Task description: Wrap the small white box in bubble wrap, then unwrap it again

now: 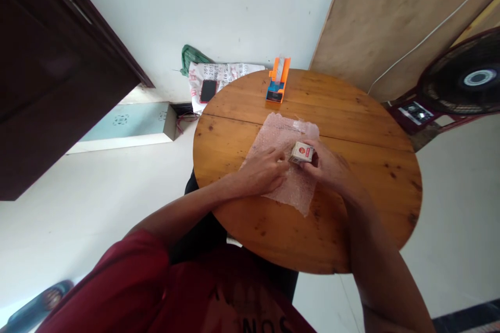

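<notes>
A small whitish box (300, 152) with a red mark stands over a sheet of bubble wrap (297, 195). My right hand (328, 164) grips this box from its right side, with thumb and fingers on either side of it. On the left part of the bubble wrap rests my left hand (266, 170), its fingers a little bent and apart, the tips close to the box. Part of the wrap is hidden beneath both hands. The wrap lies spread out on a round wooden table (375, 166).
An orange and blue tape dispenser (276, 86) stands at the table's far edge. Beyond the table's left edge lie a white printed sack (230, 72) and a dark phone-like object (208, 91). A black fan (461, 75) is at the right. A dark door (58, 57) fills the upper left.
</notes>
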{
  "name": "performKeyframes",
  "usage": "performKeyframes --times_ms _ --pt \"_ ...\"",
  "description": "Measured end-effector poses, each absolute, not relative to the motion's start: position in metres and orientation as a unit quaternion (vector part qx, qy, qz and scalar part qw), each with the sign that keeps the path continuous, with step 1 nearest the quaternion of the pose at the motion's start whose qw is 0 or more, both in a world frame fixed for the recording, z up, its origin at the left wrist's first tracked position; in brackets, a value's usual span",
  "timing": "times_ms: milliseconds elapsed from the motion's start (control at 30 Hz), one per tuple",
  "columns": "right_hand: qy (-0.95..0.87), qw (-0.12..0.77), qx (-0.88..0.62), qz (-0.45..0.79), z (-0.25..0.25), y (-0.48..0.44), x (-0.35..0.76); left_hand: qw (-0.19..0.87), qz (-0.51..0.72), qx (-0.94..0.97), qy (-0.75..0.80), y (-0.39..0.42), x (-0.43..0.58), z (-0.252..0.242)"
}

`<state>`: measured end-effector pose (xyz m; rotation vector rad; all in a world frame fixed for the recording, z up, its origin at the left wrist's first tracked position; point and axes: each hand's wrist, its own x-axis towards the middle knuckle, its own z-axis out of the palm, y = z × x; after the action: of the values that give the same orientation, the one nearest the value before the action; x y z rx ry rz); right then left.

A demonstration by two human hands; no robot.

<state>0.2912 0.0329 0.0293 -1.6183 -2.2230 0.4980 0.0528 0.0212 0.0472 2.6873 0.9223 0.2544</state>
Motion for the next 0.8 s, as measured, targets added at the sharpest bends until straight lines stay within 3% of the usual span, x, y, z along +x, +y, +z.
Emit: performKeyframes --times_ms 333,800 --pt "-0.786 0.134 -0.583 0.157 0.036 0.03 0.289 0.146 0.14 0.913 0.354 0.029 0.055 0.01" --pt "-0.786 0.144 -0.583 0.148 0.037 0.03 0.287 0.15 0.131 0.913 0.355 0.024 0.057 0.008"
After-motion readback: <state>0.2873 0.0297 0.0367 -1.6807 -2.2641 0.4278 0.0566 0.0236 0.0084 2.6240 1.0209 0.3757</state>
